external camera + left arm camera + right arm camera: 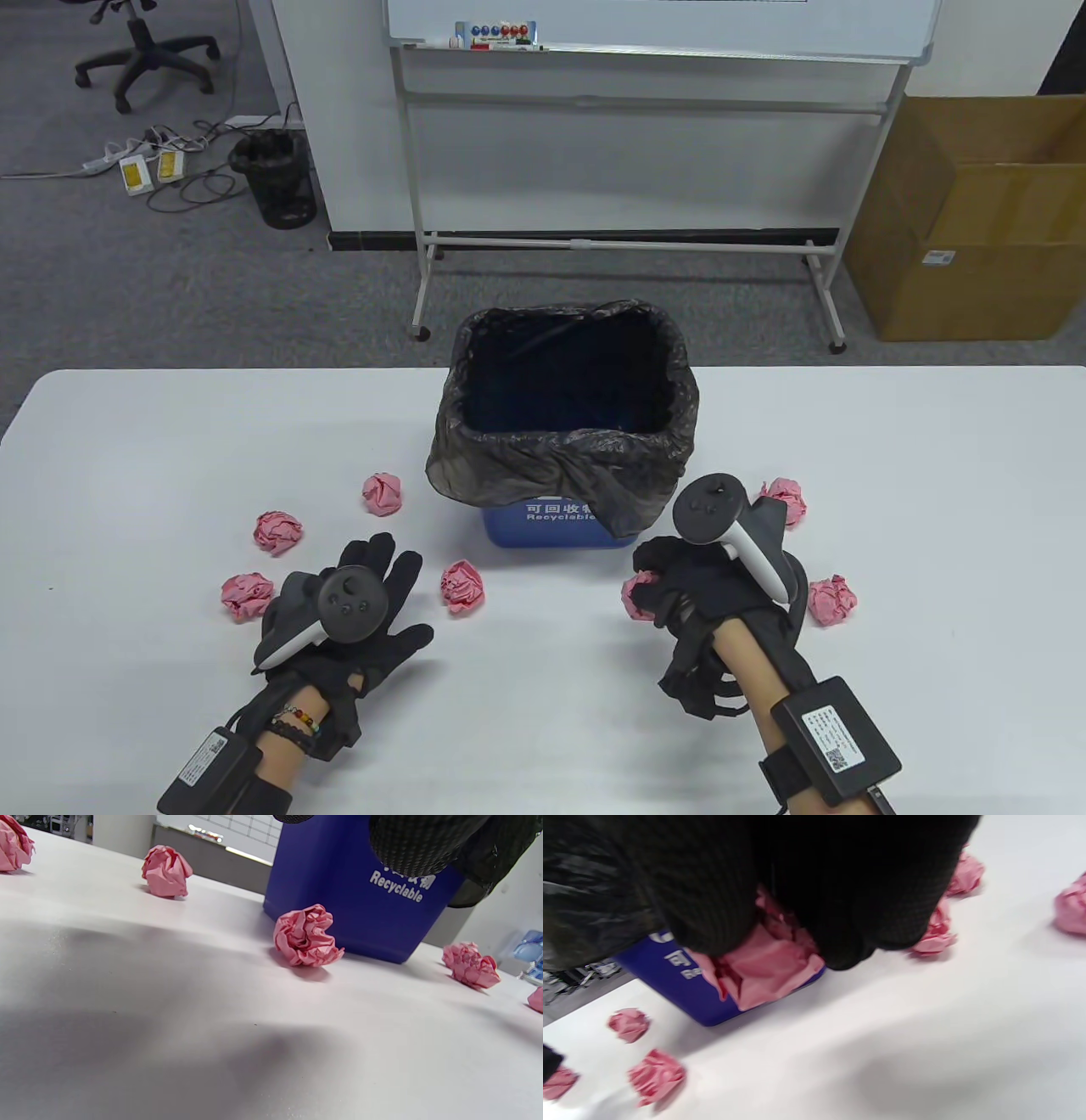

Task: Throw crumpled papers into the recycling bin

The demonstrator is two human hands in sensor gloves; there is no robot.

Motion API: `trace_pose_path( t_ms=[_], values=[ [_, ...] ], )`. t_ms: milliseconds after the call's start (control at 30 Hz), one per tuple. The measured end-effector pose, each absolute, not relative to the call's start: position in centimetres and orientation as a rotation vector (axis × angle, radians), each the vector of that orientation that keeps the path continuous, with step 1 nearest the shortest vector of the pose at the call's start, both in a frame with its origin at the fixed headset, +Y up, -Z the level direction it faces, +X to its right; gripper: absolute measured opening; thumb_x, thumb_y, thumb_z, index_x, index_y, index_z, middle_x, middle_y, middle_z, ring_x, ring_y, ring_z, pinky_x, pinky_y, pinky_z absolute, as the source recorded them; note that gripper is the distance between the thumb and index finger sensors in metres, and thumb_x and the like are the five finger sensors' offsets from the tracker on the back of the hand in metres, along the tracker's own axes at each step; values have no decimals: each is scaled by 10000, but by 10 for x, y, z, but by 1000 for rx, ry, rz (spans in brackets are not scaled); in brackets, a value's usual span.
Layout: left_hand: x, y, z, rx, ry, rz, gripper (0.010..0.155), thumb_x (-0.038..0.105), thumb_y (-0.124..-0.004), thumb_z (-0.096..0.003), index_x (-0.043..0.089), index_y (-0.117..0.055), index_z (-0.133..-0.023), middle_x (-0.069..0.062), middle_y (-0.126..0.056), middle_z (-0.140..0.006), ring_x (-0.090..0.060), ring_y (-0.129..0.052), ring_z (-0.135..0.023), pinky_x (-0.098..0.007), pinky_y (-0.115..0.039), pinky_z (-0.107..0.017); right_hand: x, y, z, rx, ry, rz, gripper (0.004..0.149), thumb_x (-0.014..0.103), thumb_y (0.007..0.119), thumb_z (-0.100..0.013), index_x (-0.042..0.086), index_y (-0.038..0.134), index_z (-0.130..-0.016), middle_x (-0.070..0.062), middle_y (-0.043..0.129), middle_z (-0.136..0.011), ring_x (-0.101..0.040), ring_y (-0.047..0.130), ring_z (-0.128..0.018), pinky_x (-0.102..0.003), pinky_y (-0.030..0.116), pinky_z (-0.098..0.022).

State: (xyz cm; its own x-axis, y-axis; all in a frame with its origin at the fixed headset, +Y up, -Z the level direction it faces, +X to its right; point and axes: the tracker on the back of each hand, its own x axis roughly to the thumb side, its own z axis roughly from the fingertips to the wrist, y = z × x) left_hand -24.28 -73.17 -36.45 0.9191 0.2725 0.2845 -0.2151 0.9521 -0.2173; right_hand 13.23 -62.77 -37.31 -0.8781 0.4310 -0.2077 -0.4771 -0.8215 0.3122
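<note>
White desk [127, 475], office floor behind with a whiteboard stand [619, 238] and a cardboard box [967, 221] at 1–2 o'clock. Blue bin [551, 522], lined with a black bag [564, 458] and marked "Recyclable", stands at desk centre, mouth open upward.

Right hand [704, 586]: grip closed around one pink paper ball [638, 592], just off the bin's near corner at about 5 o'clock from it. Right wrist view shows the fingers [712, 908] wrapped over the paper, crumpled edges poking out below.

Left hand [361, 615]: grip wide, fingers spread flat, holding nothing, low over or on the desk at 7 o'clock from the bin; contact cannot be told.

Loose balls on the desk: three to the left at 8–9 o'clock of the bin [382, 493], [277, 531], [247, 596]; one near the bin's front-left corner [463, 587], between the hands; two to the right at 3–4 o'clock [786, 499], [831, 599].

Appearance: thin pink sheet, tightly wadded, irregular folds, matte, all roughly alike.

Handling, judged: very light, soft, springs back a little, not fragile, not slippery against the fabric glove. A loose fingertip cage around the whole wad should do; squeezing harder only compacts it. Being so light, a ball may drift or bounce off the bag rim, so release close above the mouth seems safer.
</note>
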Motion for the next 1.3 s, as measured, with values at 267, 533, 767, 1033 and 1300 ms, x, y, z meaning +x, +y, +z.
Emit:
trace_pose_path(
  t_ms=[267,533,767,1033,1300],
  values=[
    [-243,-731,-365,-182,-326,263,865,594,-685,-471,217,-287,-1140,-163,-102,-1212,-457,-128,-1095,-698,-260,-733,113,-603,-390,122,578,2370,599,368,947,-348,291,807,-925,-60,902,-914,-282,1036,-701,-353,903,-472],
    [-244,-730,-363,-175,-334,274,864,594,-683,-472,213,-289,-1139,-168,-104,-1210,-460,-134,-1093,-694,-266,-733,107,-543,-415,152,280,2188,601,371,953,-339,288,815,-918,-58,913,-903,-281,1043,-693,-352,909,-461],
    [-245,-727,-363,-159,-337,289,861,592,-683,-473,215,-291,-1139,-169,-105,-1210,-460,-134,-1093,-693,-267,-734,113,-514,-446,-22,-5,2228,835,478,923,-328,363,536,-1059,-27,581,-1152,-351,637,-1070,-539,624,-718],
    [-241,-728,-363,-160,-345,282,860,592,-684,-472,215,-293,-1139,-168,-105,-1211,-457,-132,-1094,-694,-265,-734,134,-505,-418,-12,-137,2353,850,504,920,-322,350,537,-1066,-22,558,-1165,-368,585,-1091,-557,581,-738],
    [-241,-727,-363,-153,-343,272,861,594,-684,-472,213,-296,-1139,-172,-107,-1210,-461,-134,-1093,-697,-267,-731,174,-526,-392,-169,-191,2552,866,501,927,-319,329,532,-1071,-29,589,-1154,-369,616,-1080,-552,599,-731]
  ],
)
